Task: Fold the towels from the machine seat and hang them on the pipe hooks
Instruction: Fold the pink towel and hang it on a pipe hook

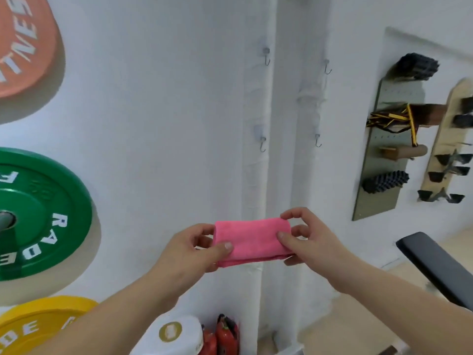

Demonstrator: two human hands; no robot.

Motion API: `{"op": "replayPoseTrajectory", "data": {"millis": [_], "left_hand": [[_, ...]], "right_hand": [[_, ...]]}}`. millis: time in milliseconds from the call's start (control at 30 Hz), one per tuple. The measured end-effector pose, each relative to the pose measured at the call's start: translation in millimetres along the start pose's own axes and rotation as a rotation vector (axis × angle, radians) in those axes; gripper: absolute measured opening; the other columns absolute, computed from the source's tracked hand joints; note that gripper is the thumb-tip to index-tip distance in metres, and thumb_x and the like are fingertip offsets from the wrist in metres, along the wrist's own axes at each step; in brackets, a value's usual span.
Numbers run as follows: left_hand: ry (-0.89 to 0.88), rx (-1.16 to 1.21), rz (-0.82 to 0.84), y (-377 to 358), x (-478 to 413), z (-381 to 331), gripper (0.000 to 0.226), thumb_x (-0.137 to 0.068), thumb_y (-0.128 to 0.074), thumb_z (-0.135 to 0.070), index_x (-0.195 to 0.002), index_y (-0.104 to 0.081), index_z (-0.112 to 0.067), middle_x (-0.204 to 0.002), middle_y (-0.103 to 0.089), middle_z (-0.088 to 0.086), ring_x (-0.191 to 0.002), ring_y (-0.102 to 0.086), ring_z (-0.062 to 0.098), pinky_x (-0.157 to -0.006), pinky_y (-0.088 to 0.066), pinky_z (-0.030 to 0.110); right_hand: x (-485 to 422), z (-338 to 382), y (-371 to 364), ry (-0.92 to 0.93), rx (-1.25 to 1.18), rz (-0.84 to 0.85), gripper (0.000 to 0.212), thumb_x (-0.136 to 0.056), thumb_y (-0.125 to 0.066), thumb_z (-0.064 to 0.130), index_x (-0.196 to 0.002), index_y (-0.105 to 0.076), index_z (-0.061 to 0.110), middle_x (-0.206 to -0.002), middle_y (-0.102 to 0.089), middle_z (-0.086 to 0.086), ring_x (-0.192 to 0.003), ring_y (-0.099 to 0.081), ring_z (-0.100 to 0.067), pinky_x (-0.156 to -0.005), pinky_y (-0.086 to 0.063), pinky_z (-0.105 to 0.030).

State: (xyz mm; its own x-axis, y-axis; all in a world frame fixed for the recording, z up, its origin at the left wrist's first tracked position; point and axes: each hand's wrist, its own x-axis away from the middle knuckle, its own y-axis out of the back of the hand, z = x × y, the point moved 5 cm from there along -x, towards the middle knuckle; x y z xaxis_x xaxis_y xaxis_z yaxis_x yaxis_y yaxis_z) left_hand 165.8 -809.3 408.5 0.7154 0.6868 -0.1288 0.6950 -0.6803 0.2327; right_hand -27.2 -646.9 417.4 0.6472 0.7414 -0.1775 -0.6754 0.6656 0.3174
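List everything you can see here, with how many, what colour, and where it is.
towel: one, pink, folded, held in front of the pipes
hooks: four, metal, on the white pipes, all bare
weight plates: three, orange, green, yellow, on the left wall
peg boards: two, grey and wood, right wall, holding rollers and straps
bench pad: one, black, lower right
canisters: red, count unclear, bottom centre
left hand: grip on the towel's left end
right hand: grip on its right end

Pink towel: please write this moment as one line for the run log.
towel: folded, held by both ends | left hand: gripping | right hand: gripping | hooks: all four empty | step: hang next
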Motion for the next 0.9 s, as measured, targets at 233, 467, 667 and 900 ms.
{"op": "replayPoseTrajectory", "data": {"millis": [233, 467, 667, 900], "left_hand": [[-0.046, 0.006, 0.018, -6, -143, -29, 0.021, -0.085, -0.079, -0.029, -0.106, -0.075, -0.033, -0.093, -0.073, 0.0, -0.089, -0.075, 0.023, -0.083, -0.063, 0.039], [-0.137, -0.006, 0.084, -8, -285, -68, 0.021, -0.093, -0.064, -0.019, -0.111, -0.071, -0.026, -0.096, -0.077, -0.003, -0.086, -0.076, 0.013, -0.081, -0.064, 0.034], [-0.263, 0.013, 0.055, 5, -402, -148, 0.028, -0.09, -0.056, -0.011, -0.113, -0.071, -0.02, -0.1, -0.077, 0.001, -0.085, -0.077, 0.015, -0.081, -0.064, 0.034], [-0.429, 0.046, -0.112, 17, -465, -237, 0.042, -0.09, -0.066, -0.014, -0.129, -0.053, -0.023, -0.104, -0.072, 0.005, -0.08, -0.078, 0.023, -0.088, -0.062, 0.039]], "right_hand": [[-136, 18, 29, -0.015, 0.031, -0.035, 0.02, -0.093, -0.066, 0.025, -0.109, -0.06, 0.036, -0.101, -0.073, -0.011, -0.086, -0.076, -0.031, -0.079, -0.065, -0.046], [-259, 58, 56, 0.096, 0.117, -0.172, 0.024, -0.094, -0.065, 0.019, -0.111, -0.058, 0.034, -0.095, -0.069, -0.011, -0.074, -0.071, -0.021, -0.075, -0.066, -0.044], [-357, 133, 86, 0.268, 0.168, -0.359, 0.021, -0.097, -0.06, 0.018, -0.113, -0.055, 0.03, -0.099, -0.069, -0.012, -0.073, -0.068, -0.019, -0.07, -0.065, -0.035], [-433, 204, 128, 0.411, 0.12, -0.422, 0.019, -0.093, -0.063, 0.024, -0.11, -0.057, 0.03, -0.11, -0.067, -0.014, -0.092, -0.071, -0.026, -0.075, -0.066, -0.041]]}}
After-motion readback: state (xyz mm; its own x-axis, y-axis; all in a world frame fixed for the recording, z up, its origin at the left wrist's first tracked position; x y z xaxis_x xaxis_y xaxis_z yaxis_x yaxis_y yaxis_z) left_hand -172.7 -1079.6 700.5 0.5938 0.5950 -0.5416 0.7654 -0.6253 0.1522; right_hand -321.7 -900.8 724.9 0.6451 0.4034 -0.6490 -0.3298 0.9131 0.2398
